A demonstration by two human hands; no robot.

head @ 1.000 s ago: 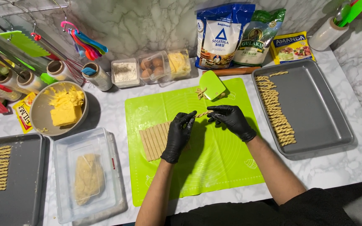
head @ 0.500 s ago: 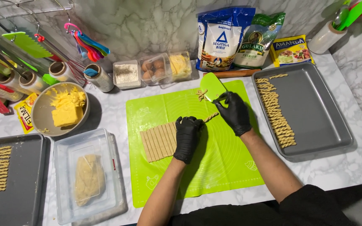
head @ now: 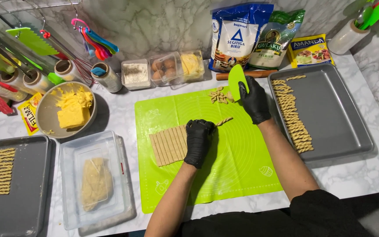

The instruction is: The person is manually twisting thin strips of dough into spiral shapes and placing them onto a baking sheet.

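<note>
Change since before: right hand [head: 254,102] moved up and away from the left hand, now at the far edge of the mat, on the green scraper [head: 236,81]; left hand [head: 198,141] shifted little, staying at the dough strips.
Right fingers: closed around the lower edge of the green scraper, blade tilted upright, just beside a small heap of dough offcuts [head: 220,95].
Left fingers: curled, tips pressed down on the right end of the cut dough strips [head: 168,145]; whether gripping a strip, cannot tell.
Twisted dough stick [head: 224,121]: lying on the mat just right of the left fingertips, slanted, between the two hands.
Cut dough strips: flat sheet sliced into narrow parallel bands, left of centre on the green silicone mat [head: 237,171].
Right baking tray [head: 330,114]: just right of the mat, a column of twisted sticks along its left side.
Left baking tray [head: 23,193]: well apart, at the counter's left edge, a short column of twisted sticks.
Clear container [head: 95,180]: between left tray and mat, lump of dough inside.
Bowl of butter [head: 66,109]: beyond the container.
Counter [head: 119,114]: white marble, flour and sugar bags standing along the back wall.
</note>
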